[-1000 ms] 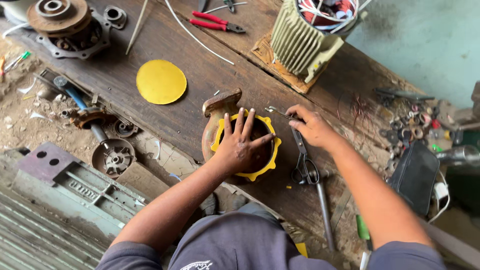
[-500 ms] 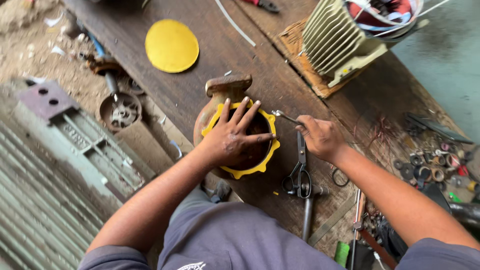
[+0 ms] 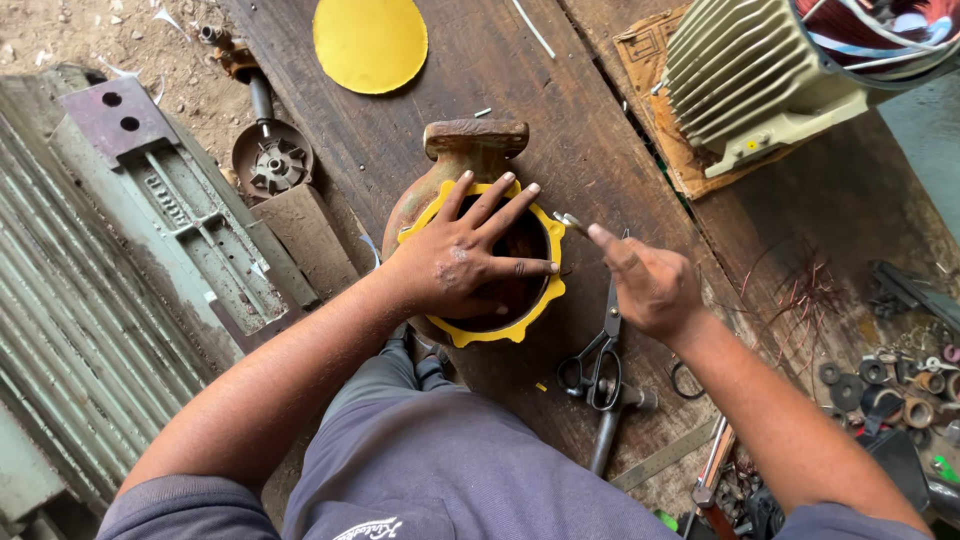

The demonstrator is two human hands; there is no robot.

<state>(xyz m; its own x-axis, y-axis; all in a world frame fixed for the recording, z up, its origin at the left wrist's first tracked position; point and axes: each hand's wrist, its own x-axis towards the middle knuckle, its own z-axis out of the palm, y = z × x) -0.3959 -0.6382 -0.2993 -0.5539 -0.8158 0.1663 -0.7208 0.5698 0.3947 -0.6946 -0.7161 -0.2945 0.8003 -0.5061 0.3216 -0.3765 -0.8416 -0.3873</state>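
A rusty brown pump casing (image 3: 462,150) stands on the dark wooden bench (image 3: 560,110) with a yellow ring gasket (image 3: 502,333) lying on its round opening. My left hand (image 3: 462,262) is spread flat on the gasket, fingers reaching across the hole. My right hand (image 3: 648,288) is just right of the casing, pinching a small metal piece (image 3: 571,221) whose tip is at the gasket's upper right edge. Black-handled scissors (image 3: 598,362) lie on the bench below my right hand.
A yellow disc (image 3: 370,42) lies at the back of the bench. A finned motor housing (image 3: 752,82) stands at the back right. Washers and small parts (image 3: 900,385) are scattered at the right, an impeller part (image 3: 272,162) and a grey metal frame (image 3: 170,205) on the left.
The view has come closer and shifted over the casing. My left hand stays spread on the gasket. My right hand has stayed by the gasket's right edge with the small metal piece.
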